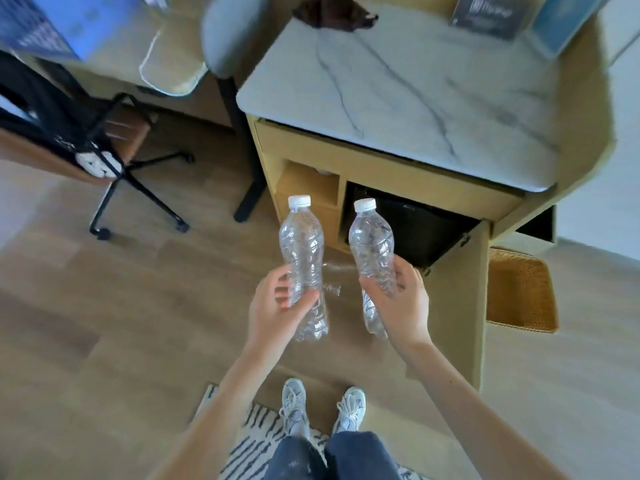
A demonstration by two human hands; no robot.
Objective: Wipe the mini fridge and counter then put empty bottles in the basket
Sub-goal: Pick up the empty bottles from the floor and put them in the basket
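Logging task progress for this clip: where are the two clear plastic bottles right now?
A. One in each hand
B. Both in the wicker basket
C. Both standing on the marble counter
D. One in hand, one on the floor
A: the left hand grips one capped bottle and the right hand the other bottle, both well clear of the wicker basket.

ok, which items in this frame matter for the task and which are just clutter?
Task items:
- left hand holding left bottle
- right hand holding right bottle
- wicker basket
- marble counter
- mini fridge
- brown cloth

Clutter:
- office chair
- striped rug
- framed card
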